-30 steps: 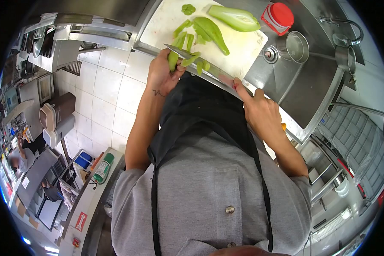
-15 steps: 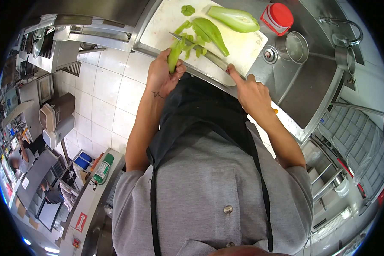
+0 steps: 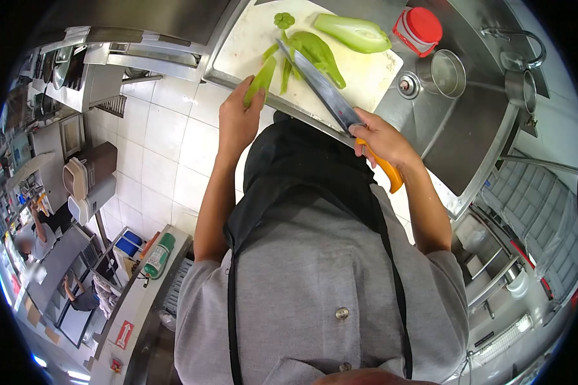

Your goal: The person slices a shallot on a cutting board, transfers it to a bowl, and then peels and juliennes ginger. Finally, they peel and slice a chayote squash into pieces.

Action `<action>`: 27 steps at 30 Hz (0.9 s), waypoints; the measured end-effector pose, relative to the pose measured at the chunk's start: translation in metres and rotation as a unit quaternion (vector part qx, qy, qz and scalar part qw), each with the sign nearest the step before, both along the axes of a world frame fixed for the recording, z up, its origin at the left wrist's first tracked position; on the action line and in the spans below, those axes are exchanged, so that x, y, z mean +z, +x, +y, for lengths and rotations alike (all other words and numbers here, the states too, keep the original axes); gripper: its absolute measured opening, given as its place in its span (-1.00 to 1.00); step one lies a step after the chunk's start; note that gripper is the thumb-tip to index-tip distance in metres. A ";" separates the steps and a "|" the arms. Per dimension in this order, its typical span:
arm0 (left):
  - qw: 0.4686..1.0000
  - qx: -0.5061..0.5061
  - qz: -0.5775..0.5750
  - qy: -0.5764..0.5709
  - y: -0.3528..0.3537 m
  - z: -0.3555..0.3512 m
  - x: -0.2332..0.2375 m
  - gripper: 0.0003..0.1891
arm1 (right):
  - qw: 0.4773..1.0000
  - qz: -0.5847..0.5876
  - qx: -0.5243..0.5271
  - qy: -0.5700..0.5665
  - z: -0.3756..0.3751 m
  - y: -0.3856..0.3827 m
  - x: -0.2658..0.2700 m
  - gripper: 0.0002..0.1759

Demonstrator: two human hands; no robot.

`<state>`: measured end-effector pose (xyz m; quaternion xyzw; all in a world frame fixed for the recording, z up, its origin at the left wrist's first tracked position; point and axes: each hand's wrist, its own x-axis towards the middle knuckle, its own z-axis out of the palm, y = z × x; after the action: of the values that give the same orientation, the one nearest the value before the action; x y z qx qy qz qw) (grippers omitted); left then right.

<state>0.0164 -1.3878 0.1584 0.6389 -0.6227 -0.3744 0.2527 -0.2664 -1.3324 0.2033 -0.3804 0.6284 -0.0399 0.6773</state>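
Note:
A light green vegetable piece (image 3: 261, 82) is gripped in my left hand (image 3: 241, 114), just off the near edge of the white cutting board (image 3: 372, 70). My right hand (image 3: 385, 142) is closed round the orange handle of a large knife (image 3: 327, 92), whose blade slants up and left over the board. Beneath and beside the blade lie a bigger green piece (image 3: 316, 51) and thin green strips (image 3: 285, 78). Farther back on the board are a pale green half (image 3: 353, 33) and a small cluster of green slices (image 3: 284, 20).
Right of the board, the steel sink (image 3: 465, 131) holds a metal pot (image 3: 444, 72) near the drain. A red-lidded container (image 3: 424, 25) stands behind, beside a faucet (image 3: 523, 38). Another person (image 3: 40, 237) is far off at the left.
The knife has turned and lifted, showing its blade face and orange handle. My right hand has moved down and right; my left hand has shifted slightly left with the green piece.

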 end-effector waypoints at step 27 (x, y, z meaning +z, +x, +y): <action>0.943 0.174 0.272 0.084 -0.011 -0.030 -0.028 -0.66 | 0.973 0.055 0.007 -0.223 0.034 -0.005 -0.022 -0.73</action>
<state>0.0054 -1.4176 0.1303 0.6297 -0.3756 -0.5356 0.4190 -0.2714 -1.2985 0.1817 -0.5283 0.6370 -0.1534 0.5400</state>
